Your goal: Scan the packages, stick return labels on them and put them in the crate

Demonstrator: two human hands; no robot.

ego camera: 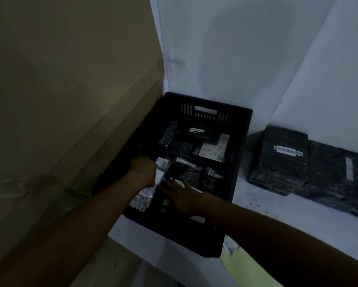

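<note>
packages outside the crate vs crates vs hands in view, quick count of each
Black-wrapped packages outside the crate: 2, one nearer the crate and one to its right
Black crate: 1, with more packages inside, too dark and overlapped to count
Hands: 2, left hand and right hand, both inside the crate
Total: 5

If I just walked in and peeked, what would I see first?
First you'd see the black crate in the middle, pushed into the corner and full of black packages with white labels. Both hands reach inside: the left hand is curled on a package at the crate's left side, and the right hand lies flat on another. Two more wrapped black packages sit outside to the right.
</note>
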